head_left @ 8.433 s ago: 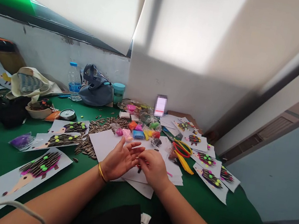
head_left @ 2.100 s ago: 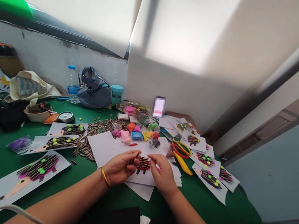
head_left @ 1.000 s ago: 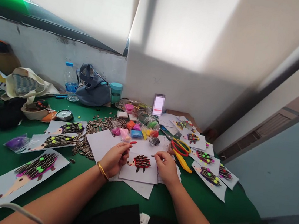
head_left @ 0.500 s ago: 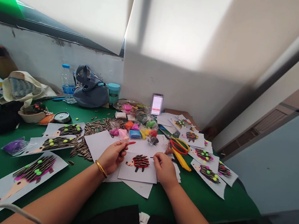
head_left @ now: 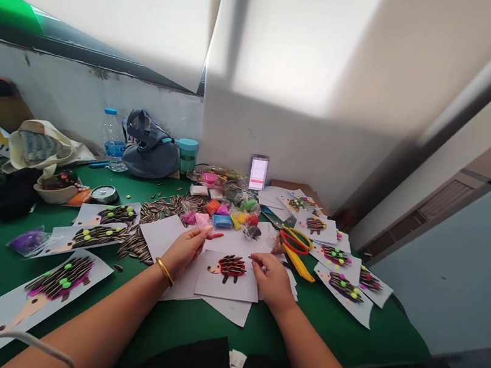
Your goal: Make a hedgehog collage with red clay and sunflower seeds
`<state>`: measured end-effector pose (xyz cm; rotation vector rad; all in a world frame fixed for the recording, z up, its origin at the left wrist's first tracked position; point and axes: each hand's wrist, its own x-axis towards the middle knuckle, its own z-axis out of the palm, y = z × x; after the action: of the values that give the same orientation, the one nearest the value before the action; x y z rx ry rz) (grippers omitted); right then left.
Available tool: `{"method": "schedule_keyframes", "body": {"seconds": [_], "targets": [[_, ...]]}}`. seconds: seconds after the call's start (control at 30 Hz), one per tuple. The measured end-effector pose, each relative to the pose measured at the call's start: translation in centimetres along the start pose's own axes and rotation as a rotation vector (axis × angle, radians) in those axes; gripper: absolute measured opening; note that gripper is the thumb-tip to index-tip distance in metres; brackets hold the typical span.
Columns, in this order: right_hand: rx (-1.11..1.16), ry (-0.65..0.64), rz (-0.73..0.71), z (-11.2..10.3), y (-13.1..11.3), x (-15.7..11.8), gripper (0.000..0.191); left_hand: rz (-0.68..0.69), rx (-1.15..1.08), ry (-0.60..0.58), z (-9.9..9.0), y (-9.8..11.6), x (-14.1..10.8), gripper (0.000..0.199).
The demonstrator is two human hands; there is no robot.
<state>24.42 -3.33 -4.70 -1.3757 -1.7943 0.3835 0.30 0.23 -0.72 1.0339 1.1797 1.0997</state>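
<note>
A white card (head_left: 207,283) lies in front of me with a hedgehog figure (head_left: 232,266) on it: red body, striped sunflower seeds as spines, pale face and dark legs. My left hand (head_left: 184,253), with a gold bangle on the wrist, is just above the card's upper left. Its thumb and fingers are pinched together; anything in them is hidden. A red strip (head_left: 218,235) lies on the white paper beyond its fingertips. Right of the hedgehog, my right hand (head_left: 272,279) pinches a small dark sliver that looks like a sunflower seed.
A heap of sunflower seeds (head_left: 167,212) lies left of the paper. Coloured clay packets (head_left: 222,222) sit behind it. Scissors (head_left: 295,240) and a yellow cutter (head_left: 300,266) lie right. Hedgehog cards (head_left: 343,288) flank both sides. A phone (head_left: 257,173) stands by the wall.
My left hand has shifted slightly away from me, its fingers going from curled to a straighter pinch. My right hand stays almost in place beside the card. The camera view has moved slightly.
</note>
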Motion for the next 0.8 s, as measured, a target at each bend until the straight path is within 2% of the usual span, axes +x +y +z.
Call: {"method": "schedule_keyframes", "body": {"seconds": [0.2, 0.33, 0.4, 0.5, 0.6, 0.8], "targets": [[-0.013, -0.008, 0.021, -0.2, -0.1, -0.5, 0.019, 0.080, 0.140, -0.001, 0.0, -0.7, 0.5, 0.036], [-0.025, -0.018, 0.048, -0.1, -0.2, -0.4, 0.018, 0.235, 0.420, 0.011, -0.5, -1.2, 0.9, 0.016], [-0.035, -0.016, 0.053, -0.1, -0.2, -0.4, 0.016, 0.286, 0.584, -0.001, -0.7, -1.4, 0.8, 0.017], [-0.054, -0.014, 0.045, -0.2, -0.3, -0.3, 0.013, 0.287, 0.810, -0.034, -0.8, -1.5, 0.5, 0.029], [-0.081, -0.012, 0.018, -0.3, -0.4, -0.3, 0.012, 0.285, 0.976, -0.055, -0.6, -1.5, 0.0, 0.032], [-0.139, -0.010, -0.015, -0.4, -0.6, -0.1, 0.013, 0.286, 1.040, -0.059, -0.4, -1.3, -0.4, 0.025]]}}
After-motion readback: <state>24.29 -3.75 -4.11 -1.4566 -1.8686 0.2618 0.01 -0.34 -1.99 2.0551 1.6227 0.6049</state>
